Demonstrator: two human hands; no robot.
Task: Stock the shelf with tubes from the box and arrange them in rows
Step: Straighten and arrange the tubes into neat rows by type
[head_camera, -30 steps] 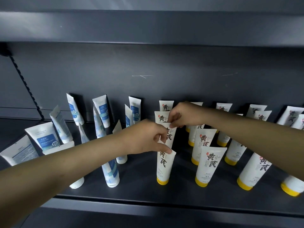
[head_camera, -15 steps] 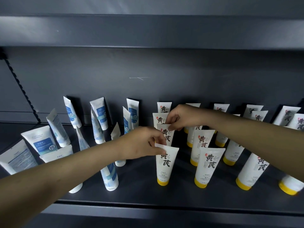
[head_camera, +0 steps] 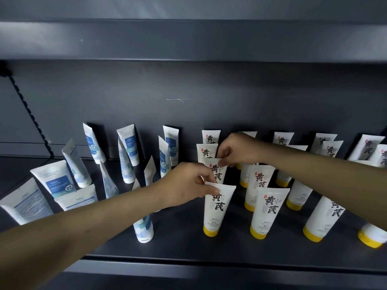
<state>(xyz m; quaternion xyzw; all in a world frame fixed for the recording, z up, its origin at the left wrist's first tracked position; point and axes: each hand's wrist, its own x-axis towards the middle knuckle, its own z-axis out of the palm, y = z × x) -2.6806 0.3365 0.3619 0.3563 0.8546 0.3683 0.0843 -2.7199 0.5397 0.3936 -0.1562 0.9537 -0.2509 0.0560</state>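
Smooth plastic tubes (head_camera: pixel 217 208) stand on a matt dark metal shelf (head_camera: pixel 209 248).

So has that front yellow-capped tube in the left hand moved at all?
Yes, slightly. The front tube, pinched by the left hand, keeps its cap in place, but its top has swung right, nearer the neighbouring front tube.

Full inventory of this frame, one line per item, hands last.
Yellow-capped tubes: over a dozen, overlap hides the exact count; white, black characters; upright in rows, right half.
Blue-label tubes: about a dozen; white and blue; left half, many leaning.
Shelf: one, dark grey, under all tubes.
Upper shelf: one, dark grey, overhead.
Left hand: one, pinches the top of the front tube in the leftmost yellow-capped row.
Right hand: one, pinches the top of the tube behind it.
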